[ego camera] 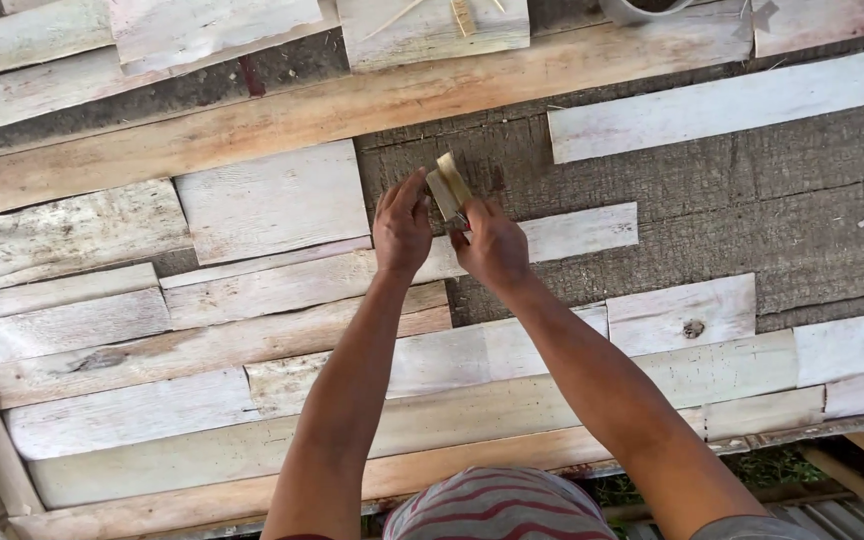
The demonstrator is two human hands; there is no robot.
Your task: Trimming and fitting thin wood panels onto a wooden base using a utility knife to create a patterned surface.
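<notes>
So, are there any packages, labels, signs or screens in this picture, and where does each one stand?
None can be seen: no package, label, sign or screen.
Small flat piece: tan, held between the left hand and the right hand; no label visible on it.
Wooden planks: whitish and brown, patched together under the hands.
Pale round container: at the top edge, cut off, plain.

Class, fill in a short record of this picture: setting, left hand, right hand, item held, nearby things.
Setting: patchwork surface of whitewashed wooden planks, seen from above
Left hand: touching the item's lower edge
Right hand: gripping the item from below
Item held: small flat yellowish piece, tilted
Nearby things: long bare wooden beam; round container at top edge
</notes>
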